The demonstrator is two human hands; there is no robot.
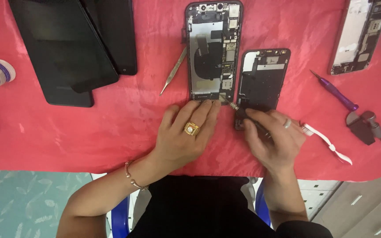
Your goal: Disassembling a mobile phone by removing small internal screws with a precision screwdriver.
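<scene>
Red cloth (pixel 111 132) spread across the whole table, everything laid out on it; top left, two dark tablets (pixel 67 48) overlapping, screens up; centre stage, the opened phone body (pixel 213 53), back shell facing up with its boards and parts exposed inside the frame; just to its right, touching or nearly so, the detached screen panel (pixel 262 81), inner side up; the left hand (pixel 186 136) lies flat, palm down, gold ring showing, fingertips pressed on the bottom edge of the phone body, holding nothing, simply pinning it; the right hand (pixel 272 141) is curled in from the right, fingers closed tight around a dark-handled screwdriver (pixel 239 112), its metal tip angled up-left onto the lower right corner of the phone body; far right, a second opened phone (pixel 358 35) at the cloth's edge; below it a purple screwdriver (pixel 334 90) lying slantwise, well apart from the hands; a white toothbrush (pixel 327 141) just beside the right hand; metal tweezers (pixel 173 71) left of the phone body.
</scene>
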